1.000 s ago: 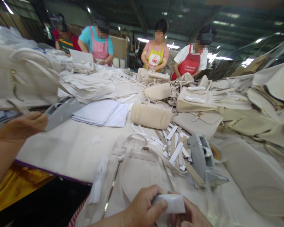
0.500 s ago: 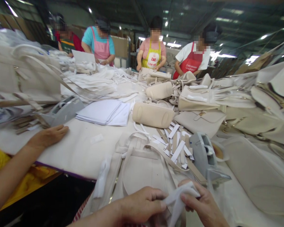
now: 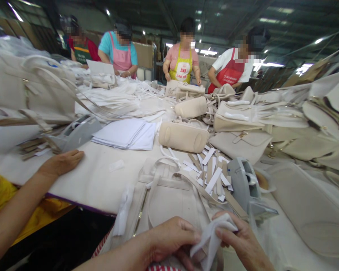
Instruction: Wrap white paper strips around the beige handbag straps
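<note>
A beige backpack point(image 3: 173, 203) lies in front of me, its gold zipper on the left side. Over its lower end, my right hand point(image 3: 241, 239) pinches a soft white wrapping sheet point(image 3: 213, 235) between thumb and fingers. My left hand point(image 3: 172, 237) is closed at the sheet's left edge, thumb on top and some fingers underneath. A bit of beige shows beneath the folded sheet, too covered to identify. Another white wrap point(image 3: 123, 212) covers part of a strap at the backpack's left.
Right of the backpack are loose white and tan strips point(image 3: 211, 175) and a grey tape dispenser point(image 3: 243, 184). White sheets point(image 3: 124, 132) and a beige bag point(image 3: 183, 136) lie beyond. A co-worker's hand point(image 3: 63, 162) rests at left. Several co-workers stand across the table.
The white sheet has been spread wider and folded further over between my hands. My left fingers have shifted beneath it. The co-worker's hand at left stays nearly in place.
</note>
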`<state>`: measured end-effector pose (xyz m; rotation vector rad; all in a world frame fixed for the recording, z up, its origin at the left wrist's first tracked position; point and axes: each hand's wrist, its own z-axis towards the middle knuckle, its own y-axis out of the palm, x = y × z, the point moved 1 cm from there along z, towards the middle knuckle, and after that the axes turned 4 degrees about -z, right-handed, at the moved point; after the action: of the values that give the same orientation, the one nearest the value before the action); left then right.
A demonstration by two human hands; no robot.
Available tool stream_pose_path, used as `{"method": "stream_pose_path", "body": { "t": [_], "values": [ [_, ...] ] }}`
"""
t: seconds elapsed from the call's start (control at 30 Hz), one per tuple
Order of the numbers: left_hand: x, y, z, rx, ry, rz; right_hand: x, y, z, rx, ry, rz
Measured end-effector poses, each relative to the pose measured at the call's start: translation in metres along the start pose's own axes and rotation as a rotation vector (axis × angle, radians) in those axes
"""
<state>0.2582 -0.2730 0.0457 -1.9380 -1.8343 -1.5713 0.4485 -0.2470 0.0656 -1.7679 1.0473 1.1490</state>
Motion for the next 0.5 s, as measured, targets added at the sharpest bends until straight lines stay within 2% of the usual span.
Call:
{"method": "stream_pose_path", "body": {
  "t": [0.2,0.27,0.43,0.5],
  "values": [
    [-0.006,0.001,0.004,0.058,-0.009,0.122,0.005,-0.001,0.003,-0.013,-0.02,-0.058],
    [-0.009,0.003,0.006,0.089,0.016,0.192,0.006,0.003,0.004,0.019,-0.015,-0.055],
    [-0.01,0.007,0.005,0.232,0.106,0.293,0.01,0.02,-0.002,0.238,0.072,0.129],
    [-0.01,0.006,0.004,0.252,0.121,0.278,0.016,0.027,-0.007,0.16,0.097,0.253]
  ]
}}
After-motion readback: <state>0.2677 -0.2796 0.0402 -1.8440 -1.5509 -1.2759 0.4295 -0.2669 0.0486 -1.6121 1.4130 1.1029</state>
